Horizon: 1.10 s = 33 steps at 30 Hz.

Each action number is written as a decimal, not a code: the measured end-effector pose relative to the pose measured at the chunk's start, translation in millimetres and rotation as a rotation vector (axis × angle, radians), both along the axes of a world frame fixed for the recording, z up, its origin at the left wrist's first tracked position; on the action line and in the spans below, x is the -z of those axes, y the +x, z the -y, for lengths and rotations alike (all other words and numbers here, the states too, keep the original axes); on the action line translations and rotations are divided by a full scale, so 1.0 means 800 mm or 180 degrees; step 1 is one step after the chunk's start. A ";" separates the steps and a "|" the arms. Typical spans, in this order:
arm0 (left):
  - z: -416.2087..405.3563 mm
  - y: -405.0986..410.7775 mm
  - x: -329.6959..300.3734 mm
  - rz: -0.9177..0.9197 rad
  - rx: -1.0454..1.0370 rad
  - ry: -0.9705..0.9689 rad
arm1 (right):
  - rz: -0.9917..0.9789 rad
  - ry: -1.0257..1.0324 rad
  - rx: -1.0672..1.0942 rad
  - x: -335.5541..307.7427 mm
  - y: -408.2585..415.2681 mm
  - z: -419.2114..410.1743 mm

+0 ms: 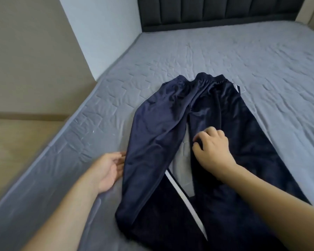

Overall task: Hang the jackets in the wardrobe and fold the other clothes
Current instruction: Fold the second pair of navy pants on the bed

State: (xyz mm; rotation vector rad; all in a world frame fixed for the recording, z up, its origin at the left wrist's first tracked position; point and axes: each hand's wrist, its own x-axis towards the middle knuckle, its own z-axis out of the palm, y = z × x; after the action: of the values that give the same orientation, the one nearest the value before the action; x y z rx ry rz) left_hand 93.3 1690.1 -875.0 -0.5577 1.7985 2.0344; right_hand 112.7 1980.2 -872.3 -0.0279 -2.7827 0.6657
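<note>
right hand (211,151) pinches smooth navy trousers (152,133).

Trousers on the bed

The trousers (170,127) lie on the mattress (225,57), waistband toward the headboard (207,11) (legs toward the viewer); left hand (107,171) beside the left leg, right hand (212,149) on the right.

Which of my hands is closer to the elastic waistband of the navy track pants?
Right. The right hand lies on the inner edge of one pant leg, partway toward the waistband. The left hand sits nearer you, at the outer edge of the other leg.
</note>
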 end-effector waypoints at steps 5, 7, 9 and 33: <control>-0.011 0.089 -0.003 0.0333 0.0489 0.0377 | 0.1201 -0.0492 -0.0471 -0.007 0.082 0.057; -0.019 0.109 -0.004 0.0248 0.0598 0.0096 | 0.1433 -0.0338 -0.0474 -0.001 0.100 0.065; -0.018 0.122 -0.016 0.0144 0.0414 -0.0114 | 0.1447 -0.0187 -0.0453 -0.005 0.111 0.077; 0.101 0.232 -0.231 -0.2607 0.1009 -0.6099 | 0.2295 -0.4574 0.0868 -0.126 0.119 0.213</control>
State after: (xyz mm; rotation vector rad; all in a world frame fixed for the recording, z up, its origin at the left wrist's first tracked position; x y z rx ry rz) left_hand 279.2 1609.2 -690.2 0.3014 3.4840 -0.3751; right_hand 207.9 1809.4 -771.5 -1.0344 -1.9999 2.7170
